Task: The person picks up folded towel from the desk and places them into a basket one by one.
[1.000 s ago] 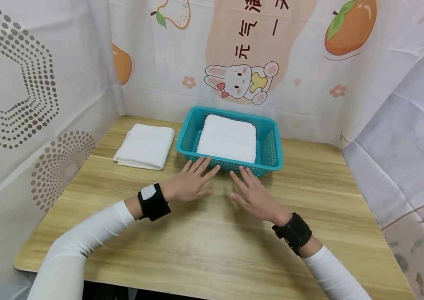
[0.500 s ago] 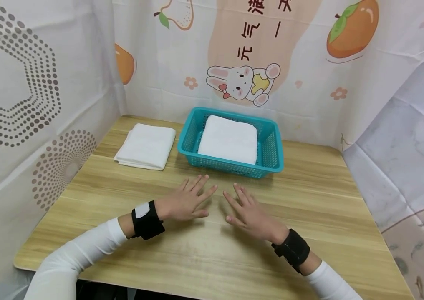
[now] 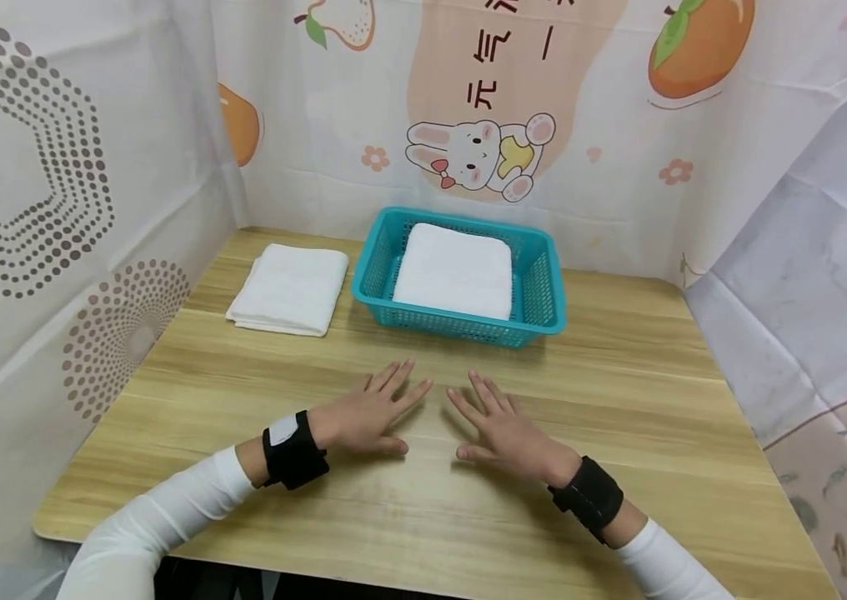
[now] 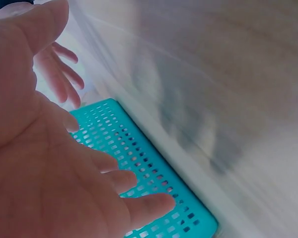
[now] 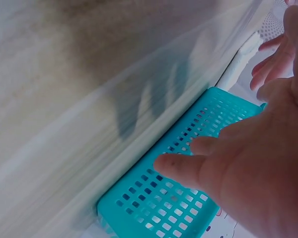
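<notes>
I have both hands flat and holding nothing, left hand [image 3: 367, 410] and right hand [image 3: 502, 425] on the tabletop [image 3: 618, 400]; the basket [image 3: 539, 287] lies straight ahead, equally near both.

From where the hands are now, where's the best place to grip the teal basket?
Probably the two short side walls of the teal basket, one hand per side, from above. The near long wall faces both hands, but the folded towel fills the inside, so the open mesh rim at each end looks easiest to hook fingers over.
</notes>
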Tool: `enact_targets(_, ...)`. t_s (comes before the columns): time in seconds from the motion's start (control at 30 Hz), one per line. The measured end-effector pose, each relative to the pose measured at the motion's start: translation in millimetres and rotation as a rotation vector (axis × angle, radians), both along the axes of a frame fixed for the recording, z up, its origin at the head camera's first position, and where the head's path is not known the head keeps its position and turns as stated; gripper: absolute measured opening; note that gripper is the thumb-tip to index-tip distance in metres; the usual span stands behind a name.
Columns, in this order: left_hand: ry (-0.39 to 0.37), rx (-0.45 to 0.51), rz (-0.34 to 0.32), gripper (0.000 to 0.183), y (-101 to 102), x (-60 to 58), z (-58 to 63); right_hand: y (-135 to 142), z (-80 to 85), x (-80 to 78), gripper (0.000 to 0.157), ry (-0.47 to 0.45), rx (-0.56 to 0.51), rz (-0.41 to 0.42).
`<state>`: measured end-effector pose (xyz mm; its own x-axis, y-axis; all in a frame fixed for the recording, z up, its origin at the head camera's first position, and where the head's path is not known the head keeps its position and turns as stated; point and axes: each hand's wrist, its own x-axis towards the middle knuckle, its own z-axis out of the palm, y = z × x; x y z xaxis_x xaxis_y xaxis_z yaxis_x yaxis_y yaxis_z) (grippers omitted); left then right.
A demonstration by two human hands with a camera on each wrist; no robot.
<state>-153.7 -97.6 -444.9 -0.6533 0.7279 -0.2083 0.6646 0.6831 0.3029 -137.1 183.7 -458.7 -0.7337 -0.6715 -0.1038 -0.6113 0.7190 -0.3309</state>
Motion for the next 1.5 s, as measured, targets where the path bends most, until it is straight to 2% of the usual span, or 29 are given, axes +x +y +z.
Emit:
enact_targets(0.33, -0.034, 0.048, 0.017, 0.094, -5, -0.8, -6.3, 3, 0.6, -3.8, 0.081, 0.002, 0.043, 0.036)
enact_targets(0.53, -0.057, 0.03, -0.007, 0.095, -5, -2.8, -8.6, 4, -4.2, -2.7, 0.08, -0.032, 0.033, 0.037)
enact_targets(0.97, -0.121, -0.009, -0.035, 0.092, -6, -2.4, -11.8, 3, -7.3, -0.2, 0.073, -0.041, 0.024, 0.023)
enact_targets(1.5, -0.133, -0.034, -0.043, 0.088, -9, 3.6, -19.4, 1, -14.6, 8.2, 0.071, -0.055, 0.004, 0.005)
